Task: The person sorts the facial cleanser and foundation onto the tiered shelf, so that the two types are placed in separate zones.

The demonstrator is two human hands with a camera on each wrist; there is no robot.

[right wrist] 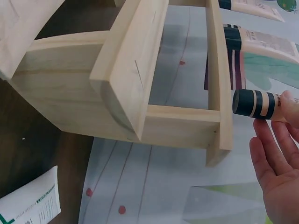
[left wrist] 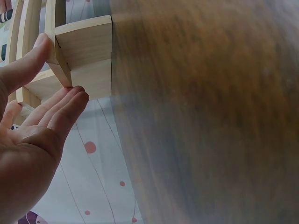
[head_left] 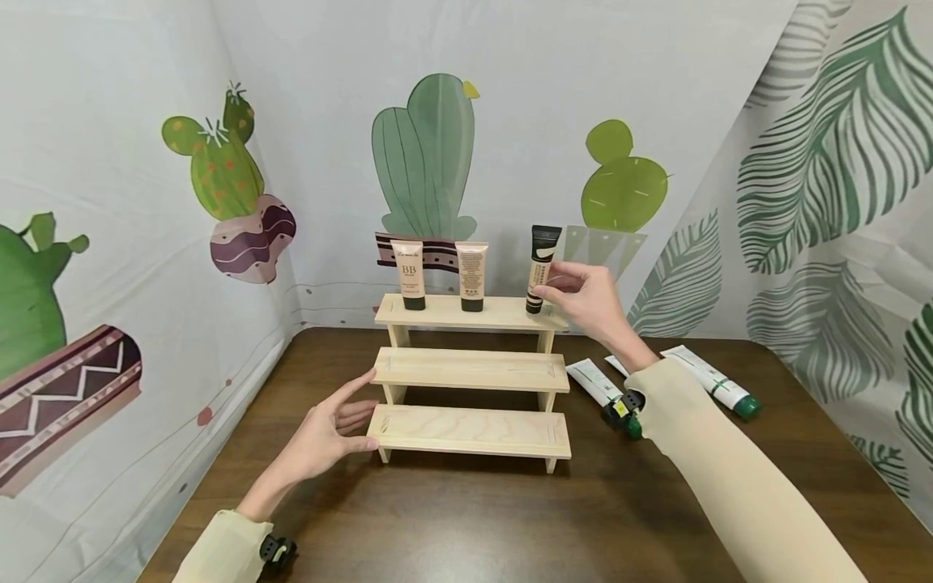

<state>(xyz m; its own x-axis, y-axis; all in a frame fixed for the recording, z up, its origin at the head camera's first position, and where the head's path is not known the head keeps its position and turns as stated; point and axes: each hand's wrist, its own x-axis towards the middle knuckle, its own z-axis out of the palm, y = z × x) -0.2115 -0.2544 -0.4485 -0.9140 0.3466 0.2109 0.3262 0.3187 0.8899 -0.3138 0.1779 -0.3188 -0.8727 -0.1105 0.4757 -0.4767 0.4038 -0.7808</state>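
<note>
A three-step wooden stand point(head_left: 470, 366) stands on the brown table. My right hand point(head_left: 586, 300) pinches a black-and-beige cosmetic tube point(head_left: 540, 267) between thumb and fingers. The tube stands nearly upright, slightly tilted, cap down at the right end of the top step; in the right wrist view its black cap point(right wrist: 243, 102) is very close to the board, and I cannot tell if they touch. My left hand point(head_left: 321, 441) rests against the stand's left side. Its fairly straight fingers point(left wrist: 70, 109) touch the step ends, and its thumb point(left wrist: 28, 67) lies by the lowest step.
On the top step stand a beige BB cream tube point(head_left: 410, 275) and another beige tube point(head_left: 471, 277), caps down. White tubes with green caps lie right of the stand, one point(head_left: 594, 380) partly behind my sleeve, another point(head_left: 714, 380) farther right. A printed cloth point(head_left: 525, 97) hangs behind the table.
</note>
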